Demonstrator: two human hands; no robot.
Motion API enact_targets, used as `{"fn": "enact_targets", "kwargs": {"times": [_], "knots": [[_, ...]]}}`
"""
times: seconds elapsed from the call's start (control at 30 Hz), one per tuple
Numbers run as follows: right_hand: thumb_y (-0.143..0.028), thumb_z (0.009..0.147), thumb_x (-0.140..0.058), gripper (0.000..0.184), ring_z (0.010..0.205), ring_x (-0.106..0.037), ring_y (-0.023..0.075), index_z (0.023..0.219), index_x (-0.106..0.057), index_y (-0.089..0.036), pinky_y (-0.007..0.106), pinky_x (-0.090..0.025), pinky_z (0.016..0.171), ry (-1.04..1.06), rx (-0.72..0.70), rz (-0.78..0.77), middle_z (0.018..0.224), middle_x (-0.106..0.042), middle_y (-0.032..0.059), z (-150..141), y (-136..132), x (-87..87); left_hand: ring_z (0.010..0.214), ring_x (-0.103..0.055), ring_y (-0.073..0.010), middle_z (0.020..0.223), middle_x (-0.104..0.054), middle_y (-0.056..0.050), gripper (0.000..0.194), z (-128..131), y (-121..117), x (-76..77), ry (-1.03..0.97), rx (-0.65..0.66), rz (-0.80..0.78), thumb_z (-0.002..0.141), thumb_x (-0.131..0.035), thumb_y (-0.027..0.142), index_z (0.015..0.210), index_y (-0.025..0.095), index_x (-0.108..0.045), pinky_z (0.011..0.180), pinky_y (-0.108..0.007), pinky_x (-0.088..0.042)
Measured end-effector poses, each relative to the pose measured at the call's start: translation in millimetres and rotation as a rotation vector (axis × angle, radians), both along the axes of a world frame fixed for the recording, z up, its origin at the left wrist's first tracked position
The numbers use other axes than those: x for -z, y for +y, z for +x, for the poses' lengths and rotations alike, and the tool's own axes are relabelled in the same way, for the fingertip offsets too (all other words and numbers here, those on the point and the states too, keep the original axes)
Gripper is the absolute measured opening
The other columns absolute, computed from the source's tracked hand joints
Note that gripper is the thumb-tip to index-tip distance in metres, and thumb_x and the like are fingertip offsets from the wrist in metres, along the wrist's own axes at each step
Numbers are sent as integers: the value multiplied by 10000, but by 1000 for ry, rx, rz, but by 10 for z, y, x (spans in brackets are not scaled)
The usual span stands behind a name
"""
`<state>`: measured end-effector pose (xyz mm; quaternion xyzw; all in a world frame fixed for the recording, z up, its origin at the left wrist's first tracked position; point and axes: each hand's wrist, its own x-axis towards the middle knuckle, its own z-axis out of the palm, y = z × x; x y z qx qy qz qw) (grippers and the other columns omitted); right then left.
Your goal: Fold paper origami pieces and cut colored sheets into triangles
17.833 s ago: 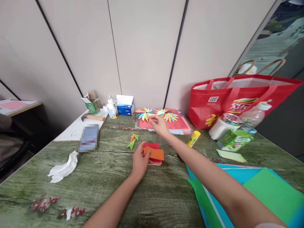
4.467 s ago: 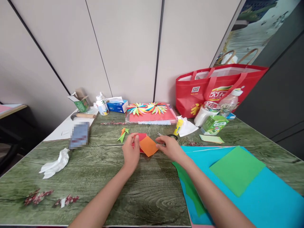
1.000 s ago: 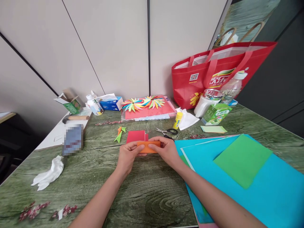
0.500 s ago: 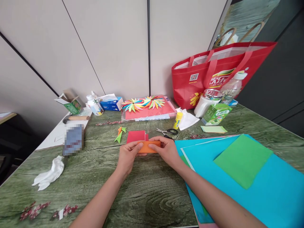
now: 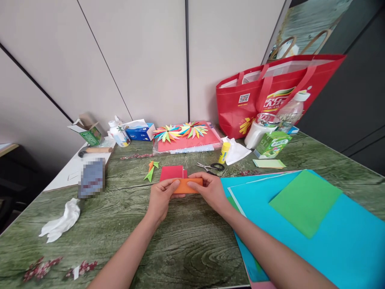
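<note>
A folded strip of orange paper (image 5: 187, 187) is stretched between both hands, just above the table. My left hand (image 5: 162, 196) pinches its left end, thumb on top and fingers beneath. At the right end, my right hand (image 5: 211, 190) grips it the same way, its thumb lying across the front. Red paper squares (image 5: 171, 172) lie right behind the strip, partly covered by it and the hands. Scissors (image 5: 210, 165) with black handles rest beyond my right hand. Small folded green and orange paper pieces (image 5: 150, 171) lie past my left hand.
Large blue sheets (image 5: 255, 233) with a green square (image 5: 306, 202) on top cover the right side. Behind are a yellow glue stick (image 5: 223, 153), paper pinwheel shapes (image 5: 192, 130), a tissue box (image 5: 140, 132) and a red bag (image 5: 234, 108). A crumpled tissue (image 5: 61, 220) lies left.
The view has shifted very slightly. Both hands keep the same hold on the orange paper, with no clear movement.
</note>
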<state>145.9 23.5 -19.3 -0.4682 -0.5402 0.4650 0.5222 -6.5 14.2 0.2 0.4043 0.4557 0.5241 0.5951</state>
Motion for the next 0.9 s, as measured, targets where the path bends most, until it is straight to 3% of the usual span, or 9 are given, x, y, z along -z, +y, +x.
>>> {"fn": "enact_targets", "kwargs": {"times": [0.17,0.27,0.5,0.7,0.9], "knots": [[-332,595,-704,248,651,-598,166,758,-619,-166,276,-484,586,70,7,-47,726,-650,32,7,16,-14,631,-616,-168,749,-691,-58,258,-2,-2,-1,20,24,7,613,-719,339,769,135,-703,542,-275,-531],[-335,573,-718,265,600,-580,148,737,-598,-165,256,-461,541,50,-3,-55,666,-633,13,35,24,-33,617,-609,-153,705,-685,-49,225,-22,12,-11,140,26,33,610,-718,326,732,139,-695,573,-255,-514],[-322,558,-726,257,583,-573,128,710,-600,-157,238,-435,531,-16,-196,-44,650,-635,-9,62,37,-14,633,-615,-165,692,-692,-48,157,-67,45,17,356,130,147,581,-726,264,697,159,-706,606,-243,-492],[-315,586,-702,287,657,-624,155,821,-627,-167,274,-494,619,139,-99,-98,706,-668,18,64,50,-69,607,-598,-160,686,-691,-40,154,-33,25,24,321,-6,170,578,-725,266,694,166,-716,576,-239,-477],[-328,558,-718,280,649,-633,168,769,-629,-167,296,-523,623,149,-20,-93,688,-671,26,59,45,-84,647,-598,-171,696,-682,-39,150,-22,21,20,352,-17,210,588,-716,265,708,176,-727,590,-239,-469]]}}
